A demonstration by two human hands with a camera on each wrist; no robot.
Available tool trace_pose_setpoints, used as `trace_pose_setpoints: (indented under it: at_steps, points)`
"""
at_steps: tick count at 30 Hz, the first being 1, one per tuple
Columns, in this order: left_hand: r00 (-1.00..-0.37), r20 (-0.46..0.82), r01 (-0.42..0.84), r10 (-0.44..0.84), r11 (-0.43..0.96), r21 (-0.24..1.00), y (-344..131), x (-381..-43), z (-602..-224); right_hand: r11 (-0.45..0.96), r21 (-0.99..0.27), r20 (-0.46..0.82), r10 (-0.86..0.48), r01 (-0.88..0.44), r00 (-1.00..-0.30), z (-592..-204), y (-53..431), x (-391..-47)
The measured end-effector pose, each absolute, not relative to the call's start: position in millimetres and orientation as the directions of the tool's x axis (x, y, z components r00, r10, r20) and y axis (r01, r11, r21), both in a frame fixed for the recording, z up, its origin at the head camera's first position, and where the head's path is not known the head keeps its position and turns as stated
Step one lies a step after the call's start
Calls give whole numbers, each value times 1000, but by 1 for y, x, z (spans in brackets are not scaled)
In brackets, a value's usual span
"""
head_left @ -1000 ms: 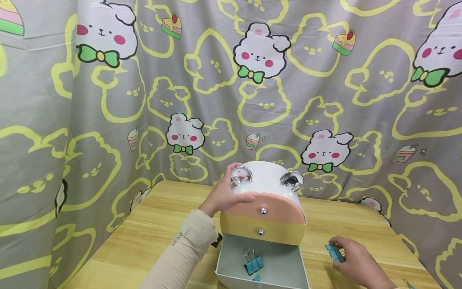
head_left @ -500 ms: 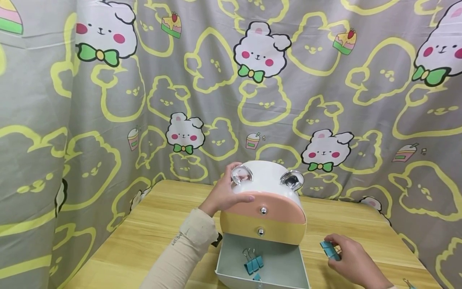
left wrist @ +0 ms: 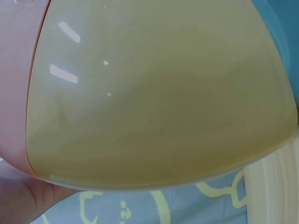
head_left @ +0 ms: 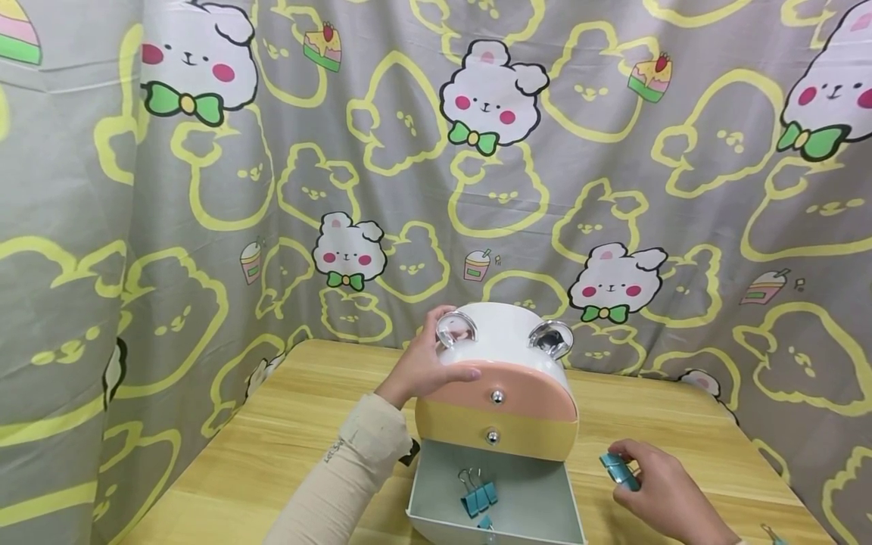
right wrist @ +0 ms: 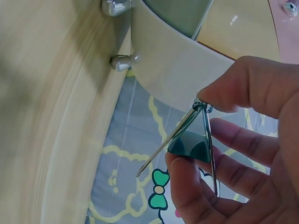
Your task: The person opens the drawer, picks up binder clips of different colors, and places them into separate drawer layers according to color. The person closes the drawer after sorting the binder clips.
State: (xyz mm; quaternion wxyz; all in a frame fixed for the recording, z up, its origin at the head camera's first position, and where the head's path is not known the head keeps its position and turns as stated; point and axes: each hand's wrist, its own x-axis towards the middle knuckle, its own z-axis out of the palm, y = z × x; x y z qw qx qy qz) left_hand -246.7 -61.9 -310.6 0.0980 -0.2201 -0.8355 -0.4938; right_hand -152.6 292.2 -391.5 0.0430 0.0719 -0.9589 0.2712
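A white desktop drawer box [head_left: 504, 333] with two silvery ears stands on the table, its fronts banded pink and yellow. My left hand [head_left: 425, 359] grips its upper left side, thumb lying on the pink drawer front [head_left: 524, 386] and fingers behind the ear. The bottom drawer [head_left: 538, 499] is pulled out and holds a teal binder clip [head_left: 480, 499], with another small teal clip [head_left: 486, 523] near its front. To the right of that drawer, my right hand [head_left: 664, 484] pinches a teal binder clip [right wrist: 190, 145] between thumb and fingers, its wire handles spread in the right wrist view.
Another clip [head_left: 772, 534] lies at the lower right edge of the head view. A small black object [head_left: 409, 453] shows just left of the box. Behind the wooden table [head_left: 327, 386] hangs a grey patterned curtain [head_left: 409, 182].
My right hand has shifted slightly left toward the pulled-out drawer, carrying the binder clip and tilting it a little. My left hand and the drawer box stay where they were.
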Motion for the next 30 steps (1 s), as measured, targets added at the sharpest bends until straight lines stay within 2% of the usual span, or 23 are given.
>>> trace_pose_setpoints:
  at_steps: [30]
  points:
    - [-887, 376, 459, 267, 422, 782, -62, -247, -311, 843, -489, 185, -152, -225, -971, -387, 272, -146]
